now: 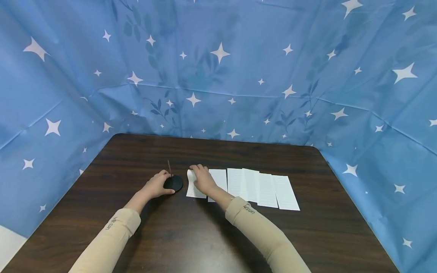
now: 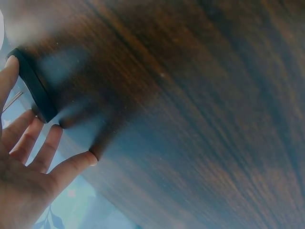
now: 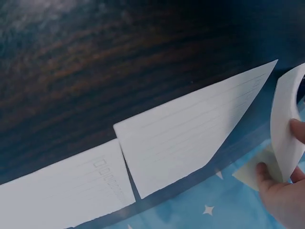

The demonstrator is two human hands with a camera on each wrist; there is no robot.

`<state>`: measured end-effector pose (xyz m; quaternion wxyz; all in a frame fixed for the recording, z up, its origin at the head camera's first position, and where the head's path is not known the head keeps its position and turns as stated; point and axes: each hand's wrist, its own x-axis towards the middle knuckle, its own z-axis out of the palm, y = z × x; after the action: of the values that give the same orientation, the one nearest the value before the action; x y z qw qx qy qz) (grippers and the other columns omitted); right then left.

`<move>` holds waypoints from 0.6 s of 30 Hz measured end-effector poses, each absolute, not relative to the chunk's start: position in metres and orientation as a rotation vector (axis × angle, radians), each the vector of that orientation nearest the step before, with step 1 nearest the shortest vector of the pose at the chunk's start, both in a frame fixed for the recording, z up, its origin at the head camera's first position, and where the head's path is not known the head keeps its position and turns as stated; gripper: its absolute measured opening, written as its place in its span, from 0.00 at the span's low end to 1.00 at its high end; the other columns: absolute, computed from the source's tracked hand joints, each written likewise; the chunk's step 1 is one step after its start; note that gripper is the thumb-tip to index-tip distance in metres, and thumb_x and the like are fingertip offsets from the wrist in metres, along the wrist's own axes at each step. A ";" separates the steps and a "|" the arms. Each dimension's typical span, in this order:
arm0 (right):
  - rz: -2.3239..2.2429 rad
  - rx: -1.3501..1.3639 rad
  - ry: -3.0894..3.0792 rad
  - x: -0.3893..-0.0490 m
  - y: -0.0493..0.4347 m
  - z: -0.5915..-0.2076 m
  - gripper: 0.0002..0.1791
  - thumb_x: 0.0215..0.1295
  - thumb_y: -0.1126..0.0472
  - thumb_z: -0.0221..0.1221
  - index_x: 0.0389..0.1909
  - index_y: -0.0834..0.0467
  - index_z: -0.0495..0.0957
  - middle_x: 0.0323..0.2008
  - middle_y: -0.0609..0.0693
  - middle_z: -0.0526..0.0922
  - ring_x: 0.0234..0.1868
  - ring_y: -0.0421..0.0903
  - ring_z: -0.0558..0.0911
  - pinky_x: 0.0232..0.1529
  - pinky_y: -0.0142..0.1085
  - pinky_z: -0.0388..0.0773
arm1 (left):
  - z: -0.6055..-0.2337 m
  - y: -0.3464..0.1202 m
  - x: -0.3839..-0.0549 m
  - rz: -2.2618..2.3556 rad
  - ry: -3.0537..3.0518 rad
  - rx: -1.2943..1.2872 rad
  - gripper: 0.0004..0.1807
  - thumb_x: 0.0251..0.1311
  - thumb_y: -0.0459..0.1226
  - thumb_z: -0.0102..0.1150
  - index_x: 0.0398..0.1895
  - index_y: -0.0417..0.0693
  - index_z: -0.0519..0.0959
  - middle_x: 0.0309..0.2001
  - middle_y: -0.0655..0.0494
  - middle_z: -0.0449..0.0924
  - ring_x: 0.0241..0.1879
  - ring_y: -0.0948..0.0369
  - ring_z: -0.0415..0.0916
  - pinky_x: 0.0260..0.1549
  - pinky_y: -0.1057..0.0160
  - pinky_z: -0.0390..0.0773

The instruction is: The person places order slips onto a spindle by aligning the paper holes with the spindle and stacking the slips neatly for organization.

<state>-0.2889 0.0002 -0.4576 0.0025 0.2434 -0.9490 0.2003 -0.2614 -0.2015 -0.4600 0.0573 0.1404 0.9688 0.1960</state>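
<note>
Nearest the camera are two cream sleeves [image 1: 269, 242], dark lettering near each cuff. The left-end slip [image 1: 195, 190] is at the near end of the row beside a round black base [image 1: 176, 183], from which a thin rod [image 1: 169, 167] stands nearly upright. The right grip [image 1: 205, 182] pinches this slip between thumb and fingers; the paper is bent into a curve. Whether its lower edge touches the desk [image 1: 198, 242] cannot be told. The left grip [image 1: 157, 185] is spread wide, holding the base by opposite edges, thumb on the near side; some fingers are extended past it. Right of the pinched slip, five more white slips [image 1: 267, 190] lie flat in a row, several overlapping, with faint ruled lines. The desk is dark, wood-grained. Behind it hangs a blue cloth [image 1: 239, 76] printed with white stars and leaf sprigs.
</note>
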 end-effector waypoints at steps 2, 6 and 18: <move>0.700 0.750 -2.961 -0.290 0.002 -0.457 0.31 0.54 0.71 0.63 0.61 0.61 0.68 0.56 0.59 0.74 0.56 0.56 0.74 0.53 0.44 0.78 | -0.460 -0.202 -0.262 0.596 2.932 0.424 0.34 0.53 0.43 0.68 0.58 0.32 0.70 0.55 0.37 0.69 0.55 0.39 0.69 0.48 0.38 0.75; 0.850 0.725 -2.913 -0.291 0.006 -0.458 0.29 0.58 0.59 0.65 0.59 0.65 0.71 0.55 0.60 0.76 0.56 0.54 0.76 0.57 0.44 0.77 | -0.461 -0.202 -0.263 0.599 2.931 0.428 0.34 0.53 0.43 0.68 0.58 0.32 0.70 0.55 0.37 0.69 0.55 0.39 0.69 0.48 0.38 0.75; 1.153 0.699 -2.607 -0.294 0.011 -0.460 0.26 0.57 0.81 0.50 0.57 0.63 0.73 0.59 0.61 0.74 0.59 0.54 0.76 0.40 0.37 0.81 | -0.458 -0.202 -0.260 0.610 2.934 0.430 0.34 0.53 0.43 0.67 0.59 0.33 0.70 0.56 0.37 0.68 0.55 0.38 0.69 0.47 0.38 0.76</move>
<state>-0.2939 0.0111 -0.4596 0.1033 0.2370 -0.8835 0.3907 -0.2603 -0.2023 -0.4585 0.0570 0.1419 0.9676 0.2011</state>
